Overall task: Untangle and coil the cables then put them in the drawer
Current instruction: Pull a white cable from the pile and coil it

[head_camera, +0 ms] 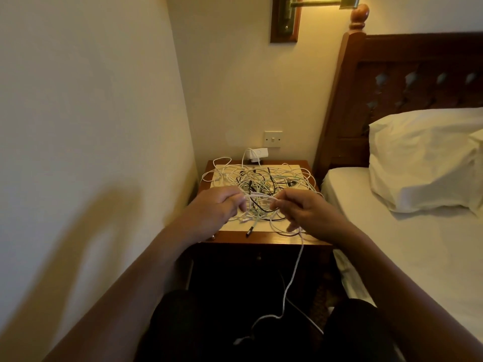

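Observation:
A tangle of white, pale green and black cables (264,182) covers the top of a small wooden nightstand (261,237). My left hand (218,205) and my right hand (303,209) hover over the front of the pile, each pinching a white cable (258,195) that stretches between them. From my right hand a long white strand (294,275) hangs down past the nightstand's front and ends near my knees. The drawer front (258,256) below the top lies in deep shadow.
A wall runs close on the left. A bed with a white pillow (423,158) and a dark wooden headboard (407,74) stands to the right. A white charger (257,154) is plugged in behind the nightstand, under a light switch (273,139).

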Demonstrator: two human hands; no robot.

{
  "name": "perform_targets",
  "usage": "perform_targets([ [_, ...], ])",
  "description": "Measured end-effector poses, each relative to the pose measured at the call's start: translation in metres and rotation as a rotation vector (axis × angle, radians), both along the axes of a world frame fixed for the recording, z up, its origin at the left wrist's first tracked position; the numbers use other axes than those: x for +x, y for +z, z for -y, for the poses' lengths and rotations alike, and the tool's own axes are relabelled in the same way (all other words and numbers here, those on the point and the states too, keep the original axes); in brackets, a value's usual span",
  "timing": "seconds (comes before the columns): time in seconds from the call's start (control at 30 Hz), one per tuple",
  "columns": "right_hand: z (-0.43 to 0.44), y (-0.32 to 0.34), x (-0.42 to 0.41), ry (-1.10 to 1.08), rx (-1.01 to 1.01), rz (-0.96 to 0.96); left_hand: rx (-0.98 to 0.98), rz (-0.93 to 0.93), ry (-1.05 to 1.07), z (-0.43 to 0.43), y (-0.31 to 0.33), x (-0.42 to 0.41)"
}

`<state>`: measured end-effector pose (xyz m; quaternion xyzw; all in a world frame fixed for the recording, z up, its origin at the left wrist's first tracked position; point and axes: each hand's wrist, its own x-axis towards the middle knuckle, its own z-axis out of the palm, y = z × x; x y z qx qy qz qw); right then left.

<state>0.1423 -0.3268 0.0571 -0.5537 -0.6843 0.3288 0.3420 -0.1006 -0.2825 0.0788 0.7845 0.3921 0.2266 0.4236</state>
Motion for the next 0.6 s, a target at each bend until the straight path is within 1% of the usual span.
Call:
perform_targets([
  [0.03,-0.002,-0.003,0.005,-0.024,0.052,0.051,-0.112,0.056,-0.031,0.003,0.000,-0.005],
  [0.07,-0.004,-0.006,0.009,-0.041,0.103,0.106,-0.275,0.182,-0.084,0.008,0.000,-0.007],
  [0.1,-0.006,-0.011,0.012,-0.059,0.143,0.147,-0.429,0.351,-0.138,0.013,0.004,-0.009],
  [0.13,-0.007,-0.018,0.014,-0.082,0.163,0.153,-0.530,0.531,-0.180,0.015,0.010,-0.010],
  [0.17,-0.007,-0.026,0.015,-0.107,0.169,0.136,-0.571,0.683,-0.178,0.012,0.015,-0.010],
  [0.23,-0.004,-0.042,0.009,-0.128,0.152,0.104,-0.593,0.929,-0.093,0.000,0.025,-0.005],
  [0.27,0.000,-0.050,0.002,-0.101,0.126,0.108,-0.590,1.003,-0.047,-0.008,0.027,-0.002],
  [0.3,0.006,-0.054,-0.009,-0.056,0.093,0.129,-0.565,1.035,-0.015,-0.015,0.027,0.004],
  [0.33,0.013,-0.055,-0.021,-0.001,0.066,0.166,-0.515,1.022,0.014,-0.021,0.024,0.010],
  [0.37,0.022,-0.051,-0.035,0.051,0.058,0.202,-0.426,0.961,0.049,-0.026,0.018,0.017],
  [0.43,0.037,-0.032,-0.056,0.120,0.099,0.229,-0.192,0.752,0.124,-0.031,0.003,0.029],
  [0.5,0.043,-0.002,-0.062,0.145,0.136,0.215,0.004,0.487,0.115,-0.033,-0.008,0.029],
  [0.53,0.043,0.012,-0.059,0.130,0.156,0.208,0.044,0.359,0.069,-0.031,-0.012,0.026],
  [0.57,0.041,0.024,-0.053,0.094,0.191,0.205,0.042,0.257,0.003,-0.027,-0.014,0.024],
  [0.6,0.035,0.034,-0.045,0.042,0.239,0.204,0.003,0.206,-0.070,-0.022,-0.015,0.022],
])
